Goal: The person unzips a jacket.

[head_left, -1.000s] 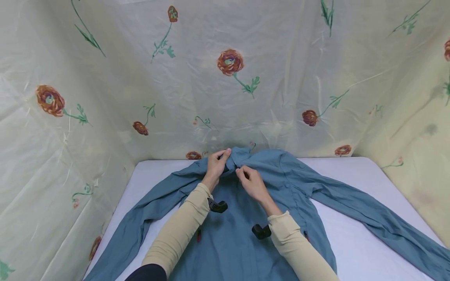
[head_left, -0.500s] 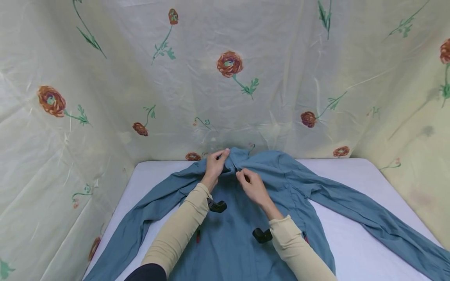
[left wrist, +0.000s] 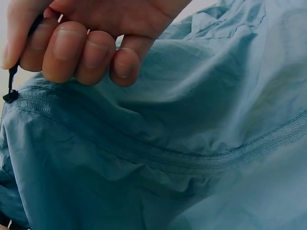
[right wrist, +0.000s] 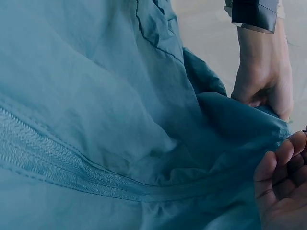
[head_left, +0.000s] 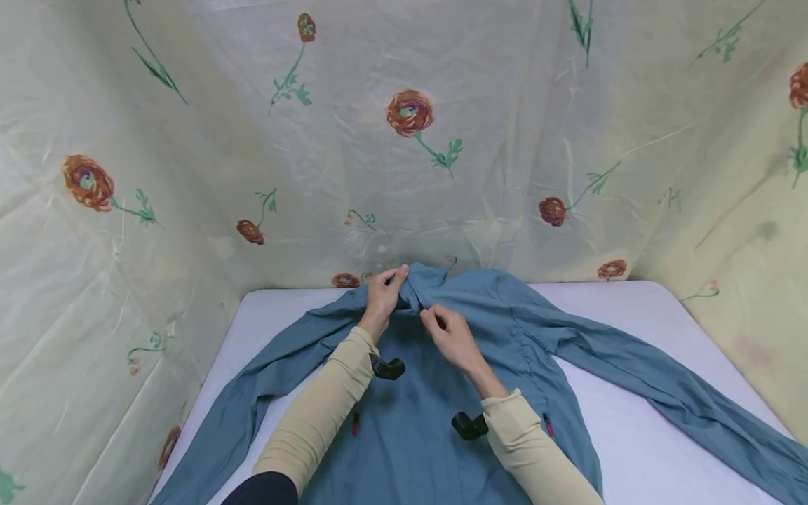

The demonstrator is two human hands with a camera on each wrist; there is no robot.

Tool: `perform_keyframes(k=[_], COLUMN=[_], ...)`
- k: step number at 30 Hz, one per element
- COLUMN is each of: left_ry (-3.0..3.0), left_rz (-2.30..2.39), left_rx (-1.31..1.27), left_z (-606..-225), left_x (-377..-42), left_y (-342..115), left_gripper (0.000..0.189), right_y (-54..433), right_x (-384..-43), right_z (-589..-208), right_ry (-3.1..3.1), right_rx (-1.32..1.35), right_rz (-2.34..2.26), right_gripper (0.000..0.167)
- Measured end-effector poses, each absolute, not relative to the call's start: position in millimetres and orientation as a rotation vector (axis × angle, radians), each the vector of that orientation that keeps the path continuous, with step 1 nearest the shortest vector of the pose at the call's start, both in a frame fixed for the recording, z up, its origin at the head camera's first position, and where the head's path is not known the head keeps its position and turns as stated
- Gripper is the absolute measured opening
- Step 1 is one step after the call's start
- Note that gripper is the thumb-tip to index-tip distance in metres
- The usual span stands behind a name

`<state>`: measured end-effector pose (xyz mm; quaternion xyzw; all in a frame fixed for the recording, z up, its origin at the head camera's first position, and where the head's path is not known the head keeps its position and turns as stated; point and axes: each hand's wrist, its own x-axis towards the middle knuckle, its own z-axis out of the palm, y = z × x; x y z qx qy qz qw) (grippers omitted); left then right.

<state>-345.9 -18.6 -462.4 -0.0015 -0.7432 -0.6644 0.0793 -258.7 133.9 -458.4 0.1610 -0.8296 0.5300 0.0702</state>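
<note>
A blue zip-up jacket point(head_left: 410, 393) lies spread front side up, sleeves out to both sides. My left hand point(head_left: 383, 298) grips its collar edge at the neck; the right wrist view shows that left hand point(right wrist: 264, 76) holding the folded fabric up. Just beside it, my right hand point(head_left: 451, 335) pinches the black zipper pull point(head_left: 421, 306). In the left wrist view the right hand point(left wrist: 91, 43) holds the pull's cord point(left wrist: 13, 72) between thumb and index finger, the other fingers curled. The slider point(left wrist: 10, 97) sits at the upper end of the zipper point(left wrist: 192, 162), whose teeth look joined below it.
The jacket lies on a white-covered table point(head_left: 612, 393). Cream curtains with printed flowers point(head_left: 492, 140) hang behind and at both sides. Red pulls point(head_left: 355, 423) mark the jacket's side pockets. A black camera mount point(head_left: 387, 367) is on each wrist.
The right hand has shifted slightly down the jacket front with the zipper pull still pinched. The left hand keeps its grip on the collar, moving a little left in view.
</note>
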Motion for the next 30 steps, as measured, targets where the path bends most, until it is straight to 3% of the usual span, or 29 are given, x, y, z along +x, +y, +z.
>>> perform_keyframes(k=[12,20,30], left_ry=[-2.207,-2.211,-2.214], left_rz=[-2.010,-2.011,-2.006], left_rx=[0.015,0.017,0.033], left_z=[-462.4,-460.2,-461.3], left_x=[-347.5,-346.9,-348.4], left_y=[-18.5,-20.0,-21.5], left_gripper=[0.041,0.040,0.039], right_y=[136.6,136.3,137.2], right_x=[-253.9,-232.1,-222.6], right_z=[-458.2,-429.1,-426.1], right_ry=[-2.500,-2.510,-2.512], right_rx=[0.507,0.559,0.570], right_rz=[1.601,1.639,1.643], right_gripper=[0.039,0.034,0.035])
